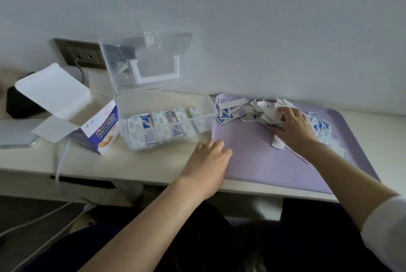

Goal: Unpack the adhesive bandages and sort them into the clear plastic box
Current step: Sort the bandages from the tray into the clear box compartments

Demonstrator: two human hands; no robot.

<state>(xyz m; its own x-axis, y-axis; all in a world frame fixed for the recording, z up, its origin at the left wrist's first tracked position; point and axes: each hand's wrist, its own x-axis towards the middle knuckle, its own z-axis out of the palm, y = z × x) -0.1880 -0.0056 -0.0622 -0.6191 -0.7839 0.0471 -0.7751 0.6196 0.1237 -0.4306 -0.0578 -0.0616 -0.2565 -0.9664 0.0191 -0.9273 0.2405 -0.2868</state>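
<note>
— Where are the bandages sitting?

— Some wrapped bandages are standing in rows inside the clear plastic box on the pale desk. Its hinged lid is leaning open against the wall. The rest are lying in a loose blue-and-white heap at the far side of the flat lilac tray, just right of the box.

— And your hands?

— My right hand is lying on the heap with its fingers bent over crumpled paper. It is covering whatever is under the palm, so I cannot tell whether I am gripping anything. A white strip is poking out beneath the wrist. My left hand is resting at the tray's near-left corner, fingers loosely curled, holding nothing.

— Anything hard to make out?

— The open blue-and-white cardboard carton left of the box is showing print too blurred to read. A dark block at the left edge is lying half hidden behind the carton's white flap.
</note>
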